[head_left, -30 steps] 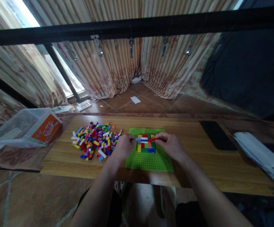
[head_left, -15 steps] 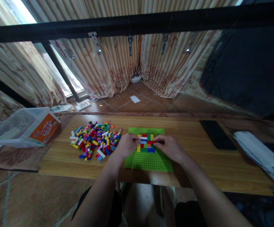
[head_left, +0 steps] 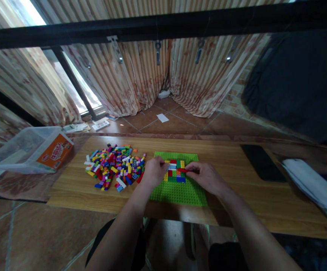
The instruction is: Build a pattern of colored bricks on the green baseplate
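Over the plate [head_left: 177, 197], the red brick [head_left: 181, 170] is pinched by the right hand [head_left: 205, 175] and is best kept level and square under even pressure, while by the curled left hand [head_left: 153, 172], at its left side, any grip cannot be confirmed.

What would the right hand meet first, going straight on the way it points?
Probably the multicoloured brick build; the red brick held by the right hand overlaps it in this view, though height is unclear.
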`<state>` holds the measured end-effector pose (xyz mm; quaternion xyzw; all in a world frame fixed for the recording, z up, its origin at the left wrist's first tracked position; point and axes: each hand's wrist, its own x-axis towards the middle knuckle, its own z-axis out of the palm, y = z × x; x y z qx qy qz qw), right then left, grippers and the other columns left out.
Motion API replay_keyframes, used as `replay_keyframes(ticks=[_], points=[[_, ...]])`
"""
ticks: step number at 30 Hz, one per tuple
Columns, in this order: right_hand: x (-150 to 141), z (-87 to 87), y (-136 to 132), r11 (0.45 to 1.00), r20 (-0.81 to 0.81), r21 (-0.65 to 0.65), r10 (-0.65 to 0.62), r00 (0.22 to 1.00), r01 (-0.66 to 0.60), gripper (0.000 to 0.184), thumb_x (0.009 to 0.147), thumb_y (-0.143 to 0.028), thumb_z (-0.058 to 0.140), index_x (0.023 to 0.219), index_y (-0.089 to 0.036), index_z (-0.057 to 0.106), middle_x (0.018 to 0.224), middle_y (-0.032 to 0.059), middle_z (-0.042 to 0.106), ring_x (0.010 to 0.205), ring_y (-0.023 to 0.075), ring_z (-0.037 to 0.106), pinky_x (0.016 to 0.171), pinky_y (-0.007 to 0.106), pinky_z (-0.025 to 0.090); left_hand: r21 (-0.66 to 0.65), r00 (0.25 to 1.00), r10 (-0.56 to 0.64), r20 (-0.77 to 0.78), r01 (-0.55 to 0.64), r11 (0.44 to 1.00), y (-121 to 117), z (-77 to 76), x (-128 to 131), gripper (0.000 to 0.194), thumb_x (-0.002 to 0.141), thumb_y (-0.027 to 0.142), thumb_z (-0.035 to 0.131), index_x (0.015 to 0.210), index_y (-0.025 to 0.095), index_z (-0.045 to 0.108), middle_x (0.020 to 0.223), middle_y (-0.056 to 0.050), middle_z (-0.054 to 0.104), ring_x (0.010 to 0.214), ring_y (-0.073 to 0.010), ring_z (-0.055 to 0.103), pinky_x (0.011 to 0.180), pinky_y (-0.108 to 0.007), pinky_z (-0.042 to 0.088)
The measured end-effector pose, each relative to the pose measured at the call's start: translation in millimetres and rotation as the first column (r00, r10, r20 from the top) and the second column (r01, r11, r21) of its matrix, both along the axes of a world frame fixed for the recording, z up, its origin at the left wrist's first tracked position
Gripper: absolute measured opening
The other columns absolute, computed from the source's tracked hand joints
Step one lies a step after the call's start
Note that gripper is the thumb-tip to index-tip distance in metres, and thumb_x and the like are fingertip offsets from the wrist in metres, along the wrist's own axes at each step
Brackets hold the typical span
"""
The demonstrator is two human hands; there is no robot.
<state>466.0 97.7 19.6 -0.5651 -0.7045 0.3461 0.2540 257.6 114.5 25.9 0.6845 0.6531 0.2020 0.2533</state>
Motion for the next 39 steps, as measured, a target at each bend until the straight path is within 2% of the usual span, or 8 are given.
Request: replay_keyframes(ticks=[9,14,21,26,31,36,39], points=[[6,9.0,-1,1.0,-0.014,-0.004,-0.025,1.0,0.025,0.016,0.079,-0.027,0.06,0.088,-0.021,0.073,0.086,0.0033,0.075,0.078,0.0193,0.067,0.075,0.033,0.048,0.009,0.996,0.045,-0.082,-0.044,0.999,-1,2.7,5,0.022,0.086,0.032,0.059,0.083,0.012,0.067,0.071,-0.004,0.066,0.064,-0.013,0.057,0.06,-0.024,0.034],[7,7.6,-2,1.0,-0.047,-0.009,-0.022,0.999,0.021,0.015,0.078,-0.027,0.06,0.085,-0.021,0.072,0.084,0.0036,0.075,0.078,0.0195,0.067,0.073,0.033,0.049,0.002,0.995,0.087,-0.044,-0.087,0.996,-3,-1.4,7,0.021,0.085,0.032,0.06,0.085,0.012,0.067,0.073,-0.004,0.066,0.067,-0.0132,0.058,0.06,-0.023,0.034],[8,4.7,-3,0.999,-0.056,0.004,-0.036,0.998,0.036,0.013,0.077,-0.027,0.062,0.082,-0.022,0.072,0.083,0.003,0.074,0.076,0.0193,0.067,0.071,0.032,0.049,-0.014,0.996,0.089,-0.007,-0.089,0.996,0,-5.0,6,0.021,0.084,0.032,0.06,0.081,0.012,0.067,0.072,-0.003,0.066,0.067,-0.0129,0.058,0.061,-0.023,0.035],[-4,-1.5,-5,0.997,-0.097,0.074,-0.027,0.995,0.034,0.009,0.078,-0.027,0.062,0.081,-0.022,0.069,0.081,0.0023,0.072,0.074,0.0181,0.065,0.07,0.031,0.048,-0.019,0.994,0.106,-0.003,-0.106,0.994,-1,-5.3,7,0.021,0.083,0.031,0.062,0.084,0.012,0.068,0.076,-0.004,0.068,0.07,-0.0137,0.06,0.062,-0.023,0.036],[-16,-10.3,-4,0.977,0.003,0.209,0.038,0.999,-0.038,0.009,0.083,-0.026,0.058,0.08,-0.023,0.066,0.082,0.0014,0.066,0.075,0.0173,0.061,0.071,0.031,0.045,0.002,0.994,0.105,-0.015,-0.105,0.995,-3,-7.3,8,0.024,0.087,0.033,0.056,0.087,0.013,0.068,0.079,-0.006,0.07,0.071,-0.0149,0.061,0.062,-0.024,0.037],[-17,-15.5,-2,0.961,0.044,0.277,-0.022,0.999,0.009,0.007,0.082,-0.023,0.059,0.079,-0.022,0.065,0.08,0.0011,0.06,0.073,0.0165,0.058,0.068,0.03,0.044,-0.04,0.998,0.059,-0.036,-0.06,0.997,-4,-1.3,7,0.028,0.09,0.036,0.052,0.089,0.013,0.067,0.08,-0.007,0.07,0.071,-0.0156,0.062,0.061,-0.025,0.037],[-17,-19.5,-1,0.96,0.002,0.275,-0.045,0.999,0.042,0.006,0.08,-0.023,0.061,0.077,-0.022,0.065,0.079,0.0008,0.06,0.072,0.0159,0.057,0.068,0.029,0.044,-0.057,0.996,0.075,-0.048,-0.078,0.995,-6,2.0,8,0.034,0.085,0.046,0.058,0.094,0.013,0.066,0.082,-0.007,0.071,0.074,-0.0171,0.064,0.062,-0.025,0.039]])
